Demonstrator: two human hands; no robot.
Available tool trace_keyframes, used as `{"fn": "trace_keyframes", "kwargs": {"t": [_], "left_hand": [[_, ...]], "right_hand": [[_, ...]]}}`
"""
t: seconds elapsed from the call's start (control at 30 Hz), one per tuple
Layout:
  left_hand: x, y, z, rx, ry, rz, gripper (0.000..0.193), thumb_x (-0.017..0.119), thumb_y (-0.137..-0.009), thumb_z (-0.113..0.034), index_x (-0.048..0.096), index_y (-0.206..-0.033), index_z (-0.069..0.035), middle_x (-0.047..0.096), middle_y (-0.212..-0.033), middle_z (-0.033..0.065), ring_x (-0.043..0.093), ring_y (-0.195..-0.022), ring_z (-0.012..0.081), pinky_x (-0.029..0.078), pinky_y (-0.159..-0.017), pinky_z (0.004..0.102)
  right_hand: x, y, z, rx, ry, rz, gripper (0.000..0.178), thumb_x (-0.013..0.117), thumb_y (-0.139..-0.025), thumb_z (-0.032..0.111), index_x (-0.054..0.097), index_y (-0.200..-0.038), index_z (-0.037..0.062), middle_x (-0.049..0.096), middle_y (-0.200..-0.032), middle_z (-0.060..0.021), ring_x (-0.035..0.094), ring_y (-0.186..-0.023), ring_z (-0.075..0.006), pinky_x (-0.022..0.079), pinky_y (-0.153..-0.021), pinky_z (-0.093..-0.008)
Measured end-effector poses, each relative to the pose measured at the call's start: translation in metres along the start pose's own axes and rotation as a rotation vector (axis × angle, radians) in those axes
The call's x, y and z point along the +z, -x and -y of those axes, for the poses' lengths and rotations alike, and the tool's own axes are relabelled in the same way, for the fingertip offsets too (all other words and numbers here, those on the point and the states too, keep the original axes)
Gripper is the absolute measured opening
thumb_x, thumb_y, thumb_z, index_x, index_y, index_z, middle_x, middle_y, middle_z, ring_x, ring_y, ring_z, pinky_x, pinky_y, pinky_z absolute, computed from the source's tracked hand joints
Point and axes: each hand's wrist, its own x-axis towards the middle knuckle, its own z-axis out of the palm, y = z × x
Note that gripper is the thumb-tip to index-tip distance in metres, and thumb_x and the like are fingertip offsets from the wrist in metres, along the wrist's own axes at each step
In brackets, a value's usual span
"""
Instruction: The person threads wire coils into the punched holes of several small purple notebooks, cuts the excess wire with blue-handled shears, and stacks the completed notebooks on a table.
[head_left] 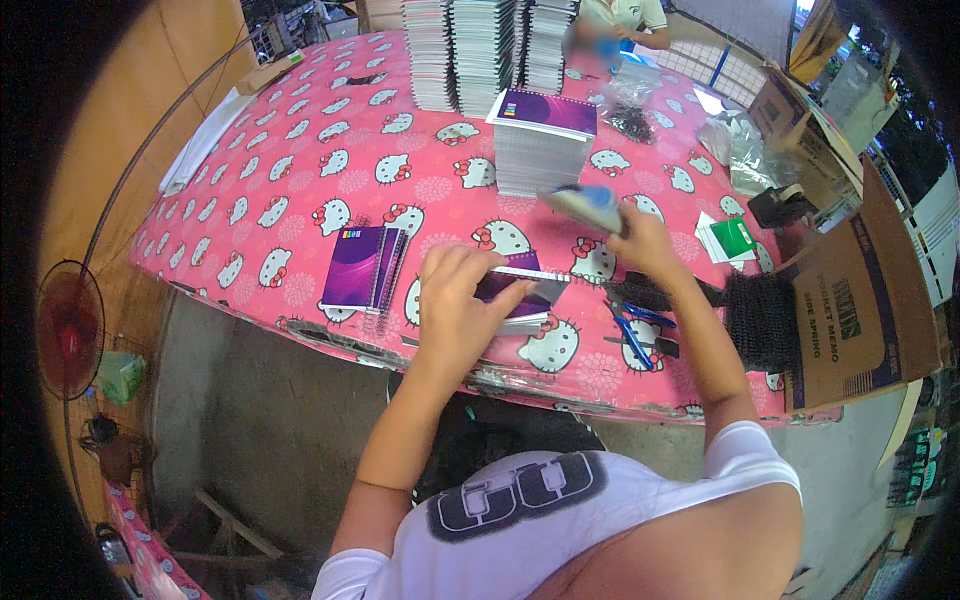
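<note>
Left hand (460,303) is pinching a purple-covered memo pad (528,275) near the front edge of the pink-covered table (352,207). Right hand (645,240) has some blue-and-pale thing (590,207), too blurry to tell what. Blue-handled pliers (631,340) lie by that same edge, black binding springs (757,322) and a cardboard box (858,310) at the right edge, tall notebook stacks (482,55) toward the far one.

1. A white shirt (655,492) is worn on the torso.
2. A large dark print (520,495) is set across its front, with blocky, rounded shapes picked out in pale outline.
3. The upper arms are covered by a short left sleeve (352,574) and a short right sleeve (752,458), both white.
4. The forearms (387,425) and hands (455,300) are left bare.
</note>
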Motion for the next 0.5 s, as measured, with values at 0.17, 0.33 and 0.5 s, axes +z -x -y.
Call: {"fn": "trace_keyframes", "kwargs": {"t": [0.17, 0.33, 0.5], "left_hand": [[0.010, -0.006, 0.000, -0.017, 0.062, 0.018, 0.029, 0.083, -0.059, -0.017, 0.065, -0.077, -0.004, 0.061, -0.079, 0.0091, 0.056, -0.082, 0.0281, 0.043, -0.075, 0.0384], [0.005, -0.005, 0.001, -0.035, 0.081, 0.056, 0.028, 0.082, -0.060, -0.015, 0.065, -0.078, -0.004, 0.061, -0.080, 0.0099, 0.055, -0.083, 0.0290, 0.043, -0.074, 0.0391], [-0.008, -0.002, 0.000, -0.141, 0.079, 0.045, 0.037, 0.083, -0.061, -0.015, 0.069, -0.092, -0.002, 0.065, -0.088, 0.0107, 0.059, -0.095, 0.0289, 0.046, -0.084, 0.0371]], "right_hand": [[-0.028, 0.006, 0.001, -0.325, -0.413, 0.140, 0.047, 0.073, -0.063, 0.003, 0.059, -0.108, 0.0018, 0.065, -0.100, -0.0094, 0.065, -0.088, -0.0209, 0.052, -0.077, -0.0372], [-0.026, 0.016, 0.033, -0.202, -0.975, 0.181, 0.042, 0.071, -0.060, 0.002, 0.062, -0.101, 0.0031, 0.067, -0.092, -0.0071, 0.064, -0.084, -0.0199, 0.051, -0.075, -0.0347], [-0.022, -0.006, 0.047, -0.252, -0.329, 0.110, 0.042, 0.071, -0.058, 0.003, 0.063, -0.099, 0.0033, 0.067, -0.085, -0.0102, 0.064, -0.077, -0.0197, 0.049, -0.068, -0.0334]]}}
